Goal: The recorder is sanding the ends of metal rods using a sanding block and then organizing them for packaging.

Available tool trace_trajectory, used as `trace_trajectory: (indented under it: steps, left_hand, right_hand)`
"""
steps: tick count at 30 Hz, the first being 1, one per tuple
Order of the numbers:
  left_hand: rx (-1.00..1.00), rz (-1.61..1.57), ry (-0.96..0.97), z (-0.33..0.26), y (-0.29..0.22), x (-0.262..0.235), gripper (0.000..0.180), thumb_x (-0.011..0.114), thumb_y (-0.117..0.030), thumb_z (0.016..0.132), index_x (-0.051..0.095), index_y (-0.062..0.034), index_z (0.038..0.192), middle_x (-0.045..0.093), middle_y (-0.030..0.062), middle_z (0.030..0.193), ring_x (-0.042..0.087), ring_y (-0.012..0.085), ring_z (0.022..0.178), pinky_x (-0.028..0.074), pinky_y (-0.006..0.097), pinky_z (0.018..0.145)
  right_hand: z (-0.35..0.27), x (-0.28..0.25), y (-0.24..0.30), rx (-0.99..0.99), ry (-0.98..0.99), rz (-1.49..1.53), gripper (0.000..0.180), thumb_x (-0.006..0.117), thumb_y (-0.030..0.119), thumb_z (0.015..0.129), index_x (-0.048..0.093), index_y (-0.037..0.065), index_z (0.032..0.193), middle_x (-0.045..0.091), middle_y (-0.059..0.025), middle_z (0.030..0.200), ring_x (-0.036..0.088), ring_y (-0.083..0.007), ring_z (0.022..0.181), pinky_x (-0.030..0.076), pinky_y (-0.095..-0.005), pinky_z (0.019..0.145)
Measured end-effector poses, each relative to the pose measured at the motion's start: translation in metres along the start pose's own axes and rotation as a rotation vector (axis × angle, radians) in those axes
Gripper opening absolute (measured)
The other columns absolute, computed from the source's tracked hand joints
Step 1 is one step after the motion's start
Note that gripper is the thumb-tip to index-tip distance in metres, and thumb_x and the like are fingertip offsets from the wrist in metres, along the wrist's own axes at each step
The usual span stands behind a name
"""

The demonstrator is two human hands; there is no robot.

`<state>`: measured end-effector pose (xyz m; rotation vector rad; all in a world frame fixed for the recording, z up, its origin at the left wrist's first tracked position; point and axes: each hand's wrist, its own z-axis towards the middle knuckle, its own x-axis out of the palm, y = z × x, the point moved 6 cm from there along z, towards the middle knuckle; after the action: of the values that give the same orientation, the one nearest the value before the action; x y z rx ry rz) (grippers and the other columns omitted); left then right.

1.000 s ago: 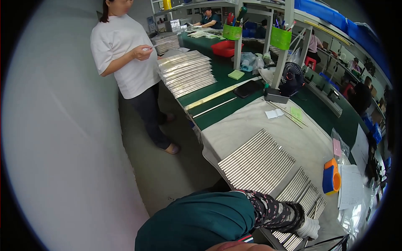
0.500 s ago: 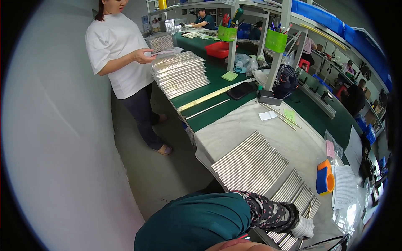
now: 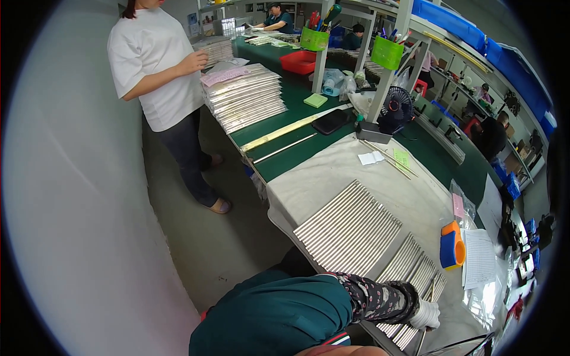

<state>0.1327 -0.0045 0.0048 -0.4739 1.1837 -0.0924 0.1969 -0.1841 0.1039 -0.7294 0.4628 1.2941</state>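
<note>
My left hand (image 3: 426,314), in a white glove below a dark floral oversleeve, reaches across to the lower right. Its fingers are curled round a thin metal rod (image 3: 421,342), which shows beyond both sides of the glove. Beneath it lies a smaller row of silvery metal rods (image 3: 409,261), side by side. A wider row of similar rods (image 3: 349,228) lies just left of and beyond it, on the pale cloth (image 3: 320,178). The wrist and forearm hide part of the smaller row. My right hand is out of view.
An orange and blue tape holder (image 3: 452,246) and a printed sheet (image 3: 478,258) are at the right. Further off lie a phone (image 3: 331,121), a small fan (image 3: 396,108) and loose rods (image 3: 389,159). A person (image 3: 163,71) stands by stacked, bagged rods (image 3: 246,98).
The whole view has shifted slightly. A pink sheet now lies on the bagged stack, and the standing person's hand has drawn up and back. My left hand stays over the smaller row.
</note>
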Motion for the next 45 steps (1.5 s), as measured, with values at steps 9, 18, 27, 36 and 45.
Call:
trace_trajectory:
  steps: [9, 18, 27, 36, 45]
  left_hand:
    - [-0.022, -0.010, 0.002, 0.003, 0.003, 0.002, 0.014, 0.064, -0.023, 0.076, 0.069, -0.0169, 0.088, 0.069, 0.0104, 0.080, 0.065, 0.0324, 0.080, 0.051, 0.043, 0.071]
    - [-0.030, -0.013, 0.018, 0.001, 0.001, 0.001, 0.013, 0.064, -0.023, 0.076, 0.069, -0.0171, 0.087, 0.068, 0.0104, 0.080, 0.065, 0.0320, 0.080, 0.050, 0.043, 0.072]
    - [-0.033, 0.018, 0.021, -0.001, -0.001, 0.000, 0.012, 0.064, -0.023, 0.076, 0.068, -0.0168, 0.086, 0.068, 0.0098, 0.077, 0.065, 0.0316, 0.078, 0.050, 0.043, 0.071]
    - [-0.043, -0.004, 0.024, 0.000, 0.005, 0.001, 0.013, 0.065, -0.024, 0.076, 0.069, -0.0168, 0.086, 0.068, 0.0110, 0.078, 0.065, 0.0325, 0.079, 0.051, 0.043, 0.070]
    - [-0.031, -0.014, 0.011, 0.003, -0.007, -0.011, 0.013, 0.063, -0.024, 0.077, 0.069, -0.0168, 0.085, 0.068, 0.0112, 0.078, 0.065, 0.0323, 0.078, 0.051, 0.043, 0.070]
  right_hand:
    - [-0.008, -0.022, 0.001, -0.018, 0.049, 0.018, 0.042, 0.071, 0.026, 0.066, 0.067, 0.004, 0.101, 0.061, -0.0296, 0.092, 0.061, -0.0456, 0.074, 0.051, -0.0492, 0.063]
    - [-0.014, -0.030, 0.002, -0.098, 0.019, 0.034, 0.045, 0.072, 0.035, 0.067, 0.067, 0.005, 0.101, 0.061, -0.0302, 0.095, 0.061, -0.0463, 0.075, 0.052, -0.0485, 0.066]
    - [-0.015, -0.002, -0.003, 0.042, 0.060, 0.070, 0.044, 0.070, 0.032, 0.066, 0.067, 0.004, 0.100, 0.060, -0.0300, 0.085, 0.060, -0.0470, 0.067, 0.050, -0.0502, 0.057]
    - [0.001, -0.006, 0.016, -0.032, 0.008, 0.092, 0.041, 0.072, 0.023, 0.062, 0.067, 0.004, 0.098, 0.060, -0.0300, 0.083, 0.060, -0.0469, 0.066, 0.050, -0.0504, 0.056]
    - [-0.011, 0.004, -0.011, -0.573, -0.935, 0.741, 0.040, 0.072, 0.021, 0.062, 0.067, 0.002, 0.097, 0.060, -0.0306, 0.087, 0.060, -0.0469, 0.067, 0.050, -0.0502, 0.058]
